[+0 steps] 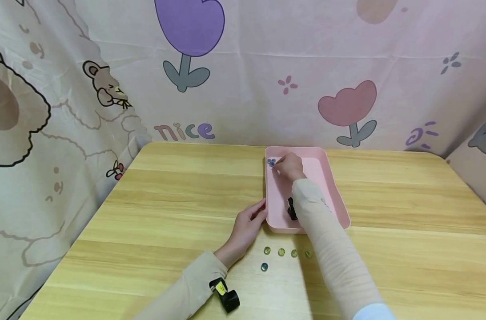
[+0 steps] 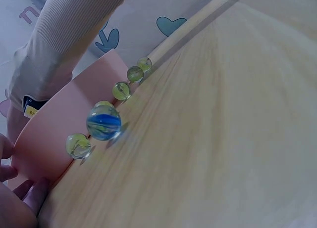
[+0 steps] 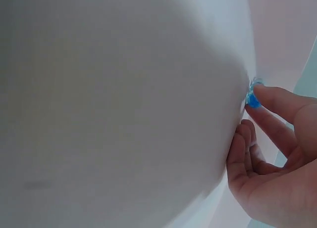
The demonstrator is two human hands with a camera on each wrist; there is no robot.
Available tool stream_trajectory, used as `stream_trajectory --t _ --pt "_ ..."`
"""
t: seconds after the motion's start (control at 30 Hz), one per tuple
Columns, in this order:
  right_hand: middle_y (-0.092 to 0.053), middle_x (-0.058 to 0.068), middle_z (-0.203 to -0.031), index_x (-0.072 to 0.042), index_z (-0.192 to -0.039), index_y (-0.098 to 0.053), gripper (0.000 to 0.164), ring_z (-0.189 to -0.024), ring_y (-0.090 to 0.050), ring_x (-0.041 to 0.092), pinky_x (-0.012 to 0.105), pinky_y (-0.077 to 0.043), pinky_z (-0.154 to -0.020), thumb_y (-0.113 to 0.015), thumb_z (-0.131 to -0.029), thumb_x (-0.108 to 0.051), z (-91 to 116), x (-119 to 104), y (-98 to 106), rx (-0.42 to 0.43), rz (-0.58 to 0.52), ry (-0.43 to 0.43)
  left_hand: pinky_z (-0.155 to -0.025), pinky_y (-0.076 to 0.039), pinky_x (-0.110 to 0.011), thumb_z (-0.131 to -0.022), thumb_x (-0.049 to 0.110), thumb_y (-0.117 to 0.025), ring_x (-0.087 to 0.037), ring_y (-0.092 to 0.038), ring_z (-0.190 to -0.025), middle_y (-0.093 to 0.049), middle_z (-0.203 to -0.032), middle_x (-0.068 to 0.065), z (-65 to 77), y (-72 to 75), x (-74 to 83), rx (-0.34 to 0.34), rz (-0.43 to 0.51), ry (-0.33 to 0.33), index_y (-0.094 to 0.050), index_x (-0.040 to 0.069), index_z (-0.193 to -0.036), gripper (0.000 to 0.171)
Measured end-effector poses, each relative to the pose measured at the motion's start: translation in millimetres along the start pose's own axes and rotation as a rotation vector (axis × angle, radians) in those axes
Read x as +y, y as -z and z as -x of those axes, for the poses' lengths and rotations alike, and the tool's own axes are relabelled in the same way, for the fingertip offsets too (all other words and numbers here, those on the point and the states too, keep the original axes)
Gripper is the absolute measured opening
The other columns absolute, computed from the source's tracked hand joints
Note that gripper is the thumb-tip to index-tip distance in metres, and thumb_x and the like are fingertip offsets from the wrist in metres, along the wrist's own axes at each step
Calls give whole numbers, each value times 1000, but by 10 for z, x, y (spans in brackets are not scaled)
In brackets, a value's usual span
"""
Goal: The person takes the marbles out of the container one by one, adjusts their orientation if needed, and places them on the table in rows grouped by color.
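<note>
A pink tray (image 1: 279, 186) lies on the table, with several blue marbles (image 1: 271, 162) clustered in its far left corner. Over that corner reaches my right hand (image 1: 291, 166). In the right wrist view, its thumb and forefinger pinch a blue marble (image 3: 253, 100) close to the tray's surface; the other fingers curl loosely. My left hand (image 1: 244, 226) touches the outside of the tray's left wall near the front, fingers fairly straight. In front of the tray, several yellow-green marbles (image 1: 281, 252) form a row, with one blue-striped marble (image 2: 103, 123) nearer me.
The wooden table (image 1: 178, 213) extends to both sides of the tray. A printed cloth (image 1: 247, 89) hangs behind it. A black wrist camera (image 1: 226, 298) is strapped at the left sleeve, and another (image 1: 292, 210) shows beside the right sleeve, over the tray.
</note>
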State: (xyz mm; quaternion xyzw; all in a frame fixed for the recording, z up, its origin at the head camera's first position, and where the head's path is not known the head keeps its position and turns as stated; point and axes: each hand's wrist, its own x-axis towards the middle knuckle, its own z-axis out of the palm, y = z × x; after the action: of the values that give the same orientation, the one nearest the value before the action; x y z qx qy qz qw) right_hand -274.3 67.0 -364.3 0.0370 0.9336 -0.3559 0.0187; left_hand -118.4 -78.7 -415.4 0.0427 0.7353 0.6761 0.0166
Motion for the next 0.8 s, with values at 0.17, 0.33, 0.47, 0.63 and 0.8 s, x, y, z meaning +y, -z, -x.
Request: stream_trajectory --t 0.17,0.33,0.47,0.63,0.8 --pt "-71 17 -100 3 -103 -74 22 -85 -60 23 30 -51 -76 -68 -87 -11 -34 43 -19 -10 -15 27 -101 -44 -37 -97 14 -57 -26 -53 -120 -57 -130 -15 3 8 3 4 -5 -7 -56 4 -134 38" --pt "-71 17 -96 4 -103 -73 23 -79 -62 22 28 -51 -70 -68 -88 -12 -56 116 -13 -8 -3 71 -101 -44 -38 -97 15 -58 -26 -53 -119 -58 -129 -14 4 12 -25 0 -22 -2 -56 6 -135 38" --pt "-71 16 -89 6 -101 -72 25 -74 -59 19 25 -49 -65 -67 -89 -15 -58 132 15 -23 7 76 -101 -44 -37 -97 15 -57 -25 -52 -120 -58 -130 -13 4 13 -47 -4 -31 7 -56 6 -135 38" --pt "-65 11 -82 8 -99 -69 25 -72 -54 18 25 -45 -63 -64 -91 -16 -37 111 101 -65 -13 67 -101 -45 -35 -97 15 -58 -26 -52 -121 -58 -130 -13 -2 6 -47 -2 -21 -3 -56 6 -134 38" --pt "-57 6 -77 6 -102 -65 24 -71 -50 16 25 -43 -63 -61 -94 -16 -5 81 220 -126 -77 57 -100 -45 -35 -97 15 -58 -25 -53 -120 -59 -129 -12 2 3 -34 1 -17 1 -56 6 -135 38"
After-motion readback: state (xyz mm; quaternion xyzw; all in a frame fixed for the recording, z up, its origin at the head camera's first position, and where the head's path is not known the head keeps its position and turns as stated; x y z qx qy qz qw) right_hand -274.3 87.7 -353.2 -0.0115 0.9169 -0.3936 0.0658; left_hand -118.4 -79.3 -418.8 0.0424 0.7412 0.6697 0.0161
